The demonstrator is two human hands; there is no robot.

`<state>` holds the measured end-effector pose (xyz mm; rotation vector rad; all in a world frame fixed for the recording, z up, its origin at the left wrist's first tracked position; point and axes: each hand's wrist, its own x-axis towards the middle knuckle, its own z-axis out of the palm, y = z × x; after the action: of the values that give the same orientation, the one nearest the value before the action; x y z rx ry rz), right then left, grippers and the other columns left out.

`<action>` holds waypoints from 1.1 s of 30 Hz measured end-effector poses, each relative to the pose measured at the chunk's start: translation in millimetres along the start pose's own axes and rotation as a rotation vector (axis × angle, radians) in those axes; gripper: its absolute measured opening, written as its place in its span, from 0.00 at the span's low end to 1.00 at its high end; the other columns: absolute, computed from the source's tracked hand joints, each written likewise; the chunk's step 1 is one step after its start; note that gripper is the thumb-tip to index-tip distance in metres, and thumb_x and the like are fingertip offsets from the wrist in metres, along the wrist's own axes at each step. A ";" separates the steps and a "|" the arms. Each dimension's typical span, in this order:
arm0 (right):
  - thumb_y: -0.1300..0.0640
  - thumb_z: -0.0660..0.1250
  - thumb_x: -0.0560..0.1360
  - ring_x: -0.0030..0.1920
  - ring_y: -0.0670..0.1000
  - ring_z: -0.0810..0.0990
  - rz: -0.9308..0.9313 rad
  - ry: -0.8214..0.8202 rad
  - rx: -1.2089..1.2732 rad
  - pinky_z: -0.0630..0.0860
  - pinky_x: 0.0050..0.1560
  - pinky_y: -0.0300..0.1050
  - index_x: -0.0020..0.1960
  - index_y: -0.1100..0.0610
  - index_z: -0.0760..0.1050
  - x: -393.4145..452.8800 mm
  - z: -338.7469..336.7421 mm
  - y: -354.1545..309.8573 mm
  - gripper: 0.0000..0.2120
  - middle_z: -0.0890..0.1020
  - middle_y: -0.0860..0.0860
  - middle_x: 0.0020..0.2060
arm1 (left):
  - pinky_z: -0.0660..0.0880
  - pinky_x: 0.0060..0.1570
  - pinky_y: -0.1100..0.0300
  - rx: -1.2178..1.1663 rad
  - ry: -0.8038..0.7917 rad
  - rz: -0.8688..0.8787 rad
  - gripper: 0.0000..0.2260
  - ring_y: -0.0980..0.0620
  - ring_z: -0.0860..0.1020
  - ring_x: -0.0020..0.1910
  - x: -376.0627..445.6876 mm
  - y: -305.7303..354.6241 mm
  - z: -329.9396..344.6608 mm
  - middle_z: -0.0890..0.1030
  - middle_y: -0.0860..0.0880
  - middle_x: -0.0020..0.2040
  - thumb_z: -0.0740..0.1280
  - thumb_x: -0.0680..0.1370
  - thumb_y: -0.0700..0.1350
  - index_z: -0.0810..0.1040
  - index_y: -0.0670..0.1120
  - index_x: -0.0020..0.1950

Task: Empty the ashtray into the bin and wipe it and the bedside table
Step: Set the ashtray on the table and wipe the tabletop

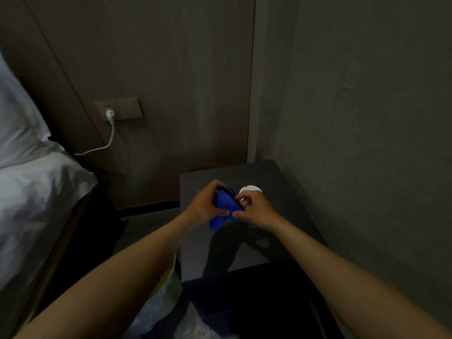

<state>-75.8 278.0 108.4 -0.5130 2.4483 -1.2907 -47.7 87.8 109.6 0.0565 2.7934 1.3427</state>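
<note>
My left hand (205,206) and my right hand (254,209) meet above the dark grey bedside table (288,192). Both pinch a bunched blue cloth (223,209), and one end of it hangs down between my wrists. A dark edge shows under my left fingertips at the top of the cloth; I cannot tell what it is. A white round object (250,189), possibly the ashtray, sits on the table just behind my right hand, half hidden by it.
A bin with a pale plastic liner (161,299) stands on the floor to the left of the table's front corner. A bed with white linen (36,192) is at the left. A white charger and cable (110,116) hang from the wall socket. A wall borders the table's right side.
</note>
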 end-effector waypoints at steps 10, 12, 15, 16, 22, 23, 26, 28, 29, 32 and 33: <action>0.62 0.76 0.68 0.46 0.46 0.78 -0.117 0.108 -0.194 0.73 0.44 0.36 0.43 0.52 0.76 -21.8 -5.6 -30.2 0.10 0.77 0.48 0.46 | 0.64 0.45 0.58 0.391 0.063 0.139 0.11 0.54 0.71 0.41 -23.5 20.3 -24.3 0.76 0.51 0.38 0.79 0.68 0.45 0.77 0.47 0.41; 0.62 0.76 0.67 0.50 0.47 0.78 -0.143 0.111 -0.166 0.74 0.49 0.38 0.40 0.53 0.74 -25.8 -6.1 -34.9 0.11 0.76 0.48 0.50 | 0.64 0.47 0.58 0.388 0.049 0.135 0.11 0.53 0.70 0.45 -29.5 26.3 -29.0 0.78 0.47 0.44 0.79 0.69 0.44 0.79 0.43 0.43; 0.60 0.76 0.66 0.57 0.45 0.76 -0.192 0.114 -0.226 0.74 0.58 0.42 0.38 0.56 0.73 -31.2 -8.6 -39.6 0.11 0.76 0.47 0.56 | 0.65 0.48 0.60 0.371 0.064 0.174 0.14 0.55 0.70 0.46 -37.0 30.5 -38.3 0.73 0.50 0.47 0.80 0.67 0.46 0.74 0.50 0.39; 0.60 0.77 0.66 0.57 0.45 0.75 -0.189 0.105 -0.255 0.74 0.58 0.42 0.37 0.57 0.73 -31.9 -10.2 -41.2 0.11 0.76 0.46 0.56 | 0.65 0.48 0.61 0.391 0.072 0.203 0.16 0.55 0.69 0.47 -38.5 30.3 -41.7 0.72 0.51 0.48 0.80 0.67 0.48 0.72 0.53 0.37; 0.56 0.73 0.67 0.47 0.53 0.81 -0.119 0.068 -0.289 0.80 0.51 0.53 0.28 0.54 0.67 -35.5 -9.5 -49.9 0.17 0.81 0.53 0.46 | 0.66 0.37 0.65 0.390 0.032 0.326 0.15 0.60 0.73 0.36 -48.5 36.5 -55.4 0.74 0.57 0.37 0.79 0.70 0.47 0.71 0.52 0.39; 0.55 0.72 0.66 0.44 0.54 0.81 -0.121 0.070 -0.277 0.80 0.48 0.54 0.27 0.54 0.66 -36.5 -9.3 -51.2 0.16 0.81 0.55 0.44 | 0.66 0.37 0.68 0.368 0.036 0.329 0.15 0.62 0.74 0.36 -49.9 38.7 -56.8 0.74 0.58 0.37 0.78 0.71 0.45 0.71 0.51 0.41; 0.63 0.70 0.68 0.32 0.54 0.74 -0.104 0.053 -0.165 0.73 0.36 0.49 0.28 0.53 0.64 -38.8 -10.9 -55.4 0.17 0.75 0.55 0.30 | 0.68 0.39 0.69 0.335 0.038 0.305 0.13 0.62 0.75 0.39 -50.4 41.6 -62.5 0.77 0.58 0.40 0.78 0.71 0.44 0.74 0.50 0.46; 0.68 0.68 0.70 0.32 0.50 0.73 -0.104 0.032 -0.084 0.70 0.34 0.42 0.32 0.54 0.65 -40.3 -14.3 -55.6 0.16 0.72 0.53 0.30 | 0.69 0.39 0.70 0.291 0.030 0.256 0.13 0.63 0.76 0.40 -51.0 42.5 -66.9 0.79 0.57 0.42 0.78 0.70 0.44 0.76 0.49 0.47; 0.68 0.69 0.71 0.34 0.49 0.76 -0.106 0.013 -0.056 0.72 0.34 0.40 0.36 0.55 0.67 -41.0 -15.5 -54.6 0.14 0.75 0.52 0.33 | 0.70 0.39 0.71 0.252 0.026 0.220 0.12 0.64 0.77 0.41 -51.3 42.4 -69.0 0.80 0.57 0.42 0.78 0.70 0.44 0.78 0.48 0.47; 0.61 0.73 0.74 0.45 0.48 0.85 -0.067 -0.113 0.030 0.78 0.41 0.37 0.53 0.56 0.73 -44.7 -15.8 -49.2 0.12 0.84 0.51 0.46 | 0.73 0.42 0.68 0.156 -0.017 0.158 0.09 0.61 0.80 0.43 -52.0 39.9 -73.8 0.82 0.54 0.44 0.77 0.72 0.44 0.81 0.46 0.49; 0.59 0.75 0.73 0.48 0.47 0.85 -0.062 -0.149 0.022 0.79 0.44 0.39 0.56 0.54 0.74 -45.8 -15.0 -47.8 0.15 0.84 0.50 0.48 | 0.75 0.45 0.66 0.129 -0.049 0.151 0.08 0.58 0.80 0.45 -52.1 38.0 -74.5 0.82 0.53 0.44 0.77 0.73 0.44 0.82 0.47 0.50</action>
<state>-34.3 284.5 161.7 -0.6593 2.3106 -1.2543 0.9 50.7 186.9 0.3060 2.8810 1.1684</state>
